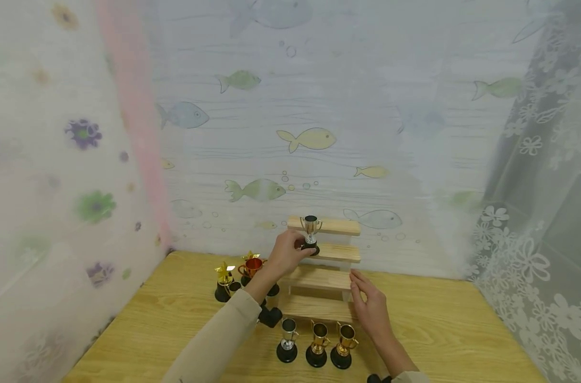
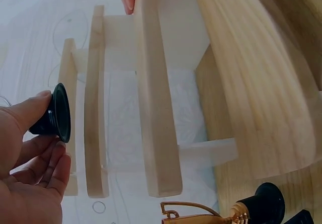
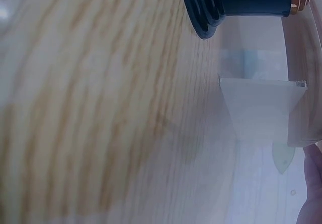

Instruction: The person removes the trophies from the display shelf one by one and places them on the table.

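My left hand (image 1: pixel 287 254) pinches a small silver trophy cup (image 1: pixel 310 224) by its black base, holding it upright in front of the upper steps of a wooden tiered stand (image 1: pixel 319 277). In the left wrist view, thumb and fingers close around the black base (image 2: pixel 61 113), apart from the step edges; the cup itself is hidden there. At the stand's right end, my right hand (image 1: pixel 373 308) rests its extended fingers against a middle step. Only part of that hand shows at the edge of the right wrist view, beside a step's end.
One silver trophy (image 1: pixel 288 338) and two gold ones (image 1: pixel 320 340) stand before the stand. Left of it are a gold star trophy (image 1: pixel 224 276), a red cup trophy (image 1: pixel 253 266) and others partly behind my left arm. A fish-patterned curtain (image 1: pixel 309 175) hangs behind the wooden table (image 1: pixel 439 314).
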The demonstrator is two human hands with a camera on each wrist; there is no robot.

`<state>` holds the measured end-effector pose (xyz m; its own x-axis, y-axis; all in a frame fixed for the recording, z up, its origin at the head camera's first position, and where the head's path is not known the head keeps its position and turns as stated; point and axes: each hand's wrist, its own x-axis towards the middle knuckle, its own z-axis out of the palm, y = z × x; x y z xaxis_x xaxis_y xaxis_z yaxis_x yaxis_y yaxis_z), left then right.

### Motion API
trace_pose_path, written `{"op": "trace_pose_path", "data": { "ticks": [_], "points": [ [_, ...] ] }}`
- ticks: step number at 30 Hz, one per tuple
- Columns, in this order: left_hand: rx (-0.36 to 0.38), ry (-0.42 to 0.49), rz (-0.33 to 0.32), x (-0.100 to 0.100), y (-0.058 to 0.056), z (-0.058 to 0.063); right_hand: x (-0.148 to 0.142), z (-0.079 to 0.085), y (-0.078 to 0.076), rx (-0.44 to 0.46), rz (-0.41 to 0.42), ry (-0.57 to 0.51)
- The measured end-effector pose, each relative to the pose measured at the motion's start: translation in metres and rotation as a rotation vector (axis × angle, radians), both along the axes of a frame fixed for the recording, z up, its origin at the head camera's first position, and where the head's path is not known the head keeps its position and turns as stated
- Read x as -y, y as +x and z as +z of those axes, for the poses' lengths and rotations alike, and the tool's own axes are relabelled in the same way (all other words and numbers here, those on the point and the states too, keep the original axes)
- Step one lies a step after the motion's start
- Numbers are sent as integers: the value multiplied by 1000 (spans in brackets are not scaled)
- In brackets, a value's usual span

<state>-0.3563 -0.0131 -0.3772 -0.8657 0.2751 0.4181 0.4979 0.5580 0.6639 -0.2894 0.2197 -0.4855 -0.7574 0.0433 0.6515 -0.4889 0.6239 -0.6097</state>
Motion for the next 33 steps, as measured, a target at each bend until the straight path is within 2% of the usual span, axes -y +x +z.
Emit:
{"op": "trace_pose_path", "data": {
  "ticks": [8, 18, 26, 33],
  "points": [
    [-17, 2, 6, 10, 7, -9, 0, -1, -2, 17, -2, 2],
    [24, 16, 41, 19, 16, -16, 0, -2, 0, 43, 12, -5],
    [22, 8, 19, 26, 30, -18, -1, -2, 0, 39, -8, 3],
    [16, 4, 16, 34, 43, -27, -1, 0, 1, 7, -6, 10]
  ]
}}
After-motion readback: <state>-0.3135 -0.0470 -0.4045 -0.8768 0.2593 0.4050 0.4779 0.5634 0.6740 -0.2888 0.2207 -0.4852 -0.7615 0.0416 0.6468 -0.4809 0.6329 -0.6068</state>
